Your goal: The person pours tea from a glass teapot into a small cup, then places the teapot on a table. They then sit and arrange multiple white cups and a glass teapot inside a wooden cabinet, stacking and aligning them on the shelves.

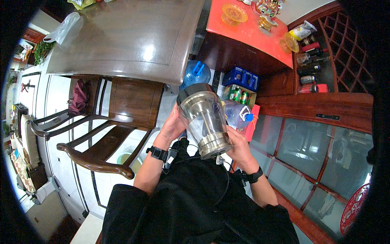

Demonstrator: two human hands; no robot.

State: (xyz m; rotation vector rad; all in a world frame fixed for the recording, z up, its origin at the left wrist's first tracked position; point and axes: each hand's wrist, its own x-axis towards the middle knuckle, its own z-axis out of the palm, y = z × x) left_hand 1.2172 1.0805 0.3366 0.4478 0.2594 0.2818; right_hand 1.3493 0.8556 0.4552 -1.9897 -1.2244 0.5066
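Observation:
A clear, tapered container (205, 117) is held tilted in front of my body, between both hands. Its far end carries a wide black cap, its near end a shiny metal-coloured collar, and a slim rod runs up inside. My left hand (173, 126) grips the side by the black end. Fingers of my right hand (239, 145) press on the opposite side, close to the metal collar; some are hidden behind it. Just under the collar hangs a small clear pointed piece (220, 159).
Ahead stands a dark wooden table (128, 33), with wooden chairs (118, 143) to the left. A large blue water bottle (196, 73), a blue crate (240, 78) and a clear jug (239, 114) sit on the floor. A glass-fronted cabinet (304, 146) lines the right.

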